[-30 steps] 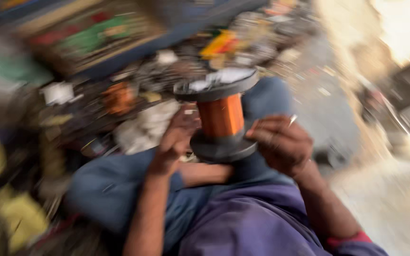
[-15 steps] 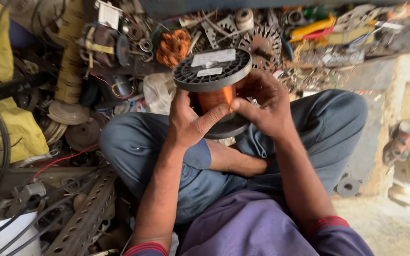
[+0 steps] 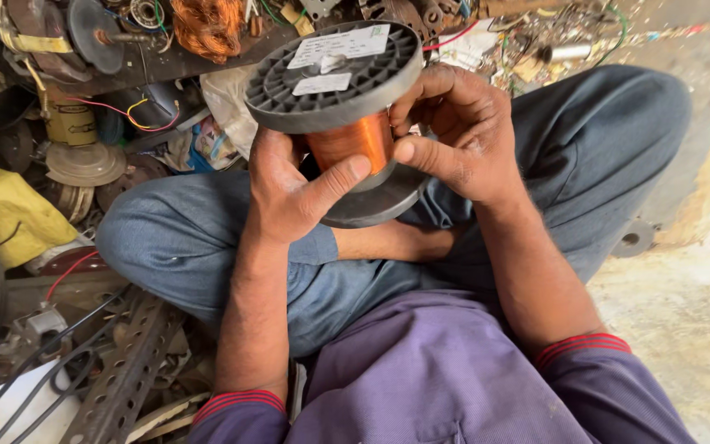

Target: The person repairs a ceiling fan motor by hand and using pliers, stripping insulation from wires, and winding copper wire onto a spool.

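left hand (image 3: pixel 289 193): mine, wrapped round the core from the left, thumb pressed flat on the copper winding.
spool (image 3: pixel 347 123): held over my crossed legs, tilted, dark ribbed flange (image 3: pixel 322 82) on top with white labels.
copper wire (image 3: pixel 353 140): packed tight, so I judge it heavy; smooth, likely slippery.
hold: the plastic flanges are stiff and safer; fine enamel probably scratches easily.
right hand (image 3: pixel 458 136): mine, fingers curled behind, thumb pinching the winding.

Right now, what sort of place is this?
Probably a small motor-rewinding or electrical repair shop, worked from the floor. Both hands, left hand and right hand, hold a spool of copper wire; nearby lie a tangle of used copper winding and scrap metal parts.
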